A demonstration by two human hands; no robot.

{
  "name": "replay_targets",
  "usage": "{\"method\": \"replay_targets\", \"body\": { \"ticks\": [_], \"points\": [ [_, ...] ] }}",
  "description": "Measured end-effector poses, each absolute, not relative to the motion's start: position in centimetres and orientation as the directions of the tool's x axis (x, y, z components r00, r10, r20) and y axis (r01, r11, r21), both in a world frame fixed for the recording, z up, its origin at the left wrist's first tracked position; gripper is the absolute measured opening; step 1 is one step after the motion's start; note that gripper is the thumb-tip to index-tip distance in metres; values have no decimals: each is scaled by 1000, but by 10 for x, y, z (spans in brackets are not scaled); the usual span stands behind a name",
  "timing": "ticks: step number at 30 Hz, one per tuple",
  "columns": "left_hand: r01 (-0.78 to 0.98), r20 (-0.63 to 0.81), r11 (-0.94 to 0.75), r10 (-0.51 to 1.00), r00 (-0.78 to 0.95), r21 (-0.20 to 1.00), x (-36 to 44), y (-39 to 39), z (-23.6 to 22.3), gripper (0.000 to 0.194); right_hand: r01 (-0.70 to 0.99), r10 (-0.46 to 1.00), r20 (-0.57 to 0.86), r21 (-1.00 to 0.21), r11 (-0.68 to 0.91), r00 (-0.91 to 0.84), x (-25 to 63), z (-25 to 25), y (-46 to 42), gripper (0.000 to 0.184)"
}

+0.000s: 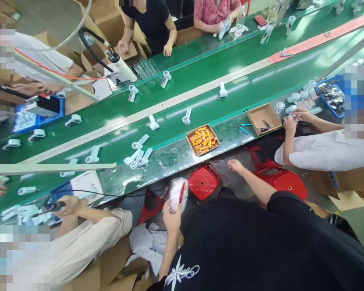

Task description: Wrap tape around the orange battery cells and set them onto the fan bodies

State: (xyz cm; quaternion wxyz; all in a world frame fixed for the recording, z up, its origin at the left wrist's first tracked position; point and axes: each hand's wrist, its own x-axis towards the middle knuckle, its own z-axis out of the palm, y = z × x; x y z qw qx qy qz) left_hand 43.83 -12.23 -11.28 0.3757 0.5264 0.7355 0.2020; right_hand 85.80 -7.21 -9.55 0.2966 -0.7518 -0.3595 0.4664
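Observation:
My left hand (171, 216) is closed round a white roll with a red band (179, 193), blurred and partly wrapped in something clear, so I cannot make out its exact kind. It is held upright in front of my body, left of a red stool (204, 182). My right hand (236, 166) hangs in the air beyond that stool, near the bench edge. Its fingers are loosely bent and nothing shows in them. On the bench in front stands a cardboard tray of orange-wrapped cylinders (202, 140).
A green conveyor belt (170, 133) carries several white handheld fan-like parts (187, 115). Blue-handled pliers (245, 128) lie beside an open carton (264, 119). Co-workers sit left, right and across the belt. Another red stool (286, 184) stands at right; cardboard boxes (109, 262) are at lower left.

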Motion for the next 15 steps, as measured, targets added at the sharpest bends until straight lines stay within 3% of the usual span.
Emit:
{"method": "replay_targets", "body": {
  "ticks": [1,4,7,9,12,15],
  "points": [
    [595,-354,326,932,-74,735,445,-111,-113,47,226,799,-550,-769,-598,243,831,-103,-75,38],
    [475,-334,175,902,273,862,459,-66,-111,40,121,797,-603,-788,-603,41,769,-117,-73,66],
    [235,-128,-30,769,627,971,457,-2,-111,33,29,812,-557,-827,-561,-172,743,-117,-53,95],
    [88,9,-109,677,736,990,454,40,-114,24,-5,811,-515,-844,-537,-277,739,-111,-38,101],
    [-7,99,-148,627,772,989,454,88,-121,15,35,854,-427,-899,-437,-297,734,-93,-22,83],
    [-81,206,-240,557,804,967,461,125,-129,14,171,921,-364,-925,-340,-139,734,-72,-5,52]
  ]
}}
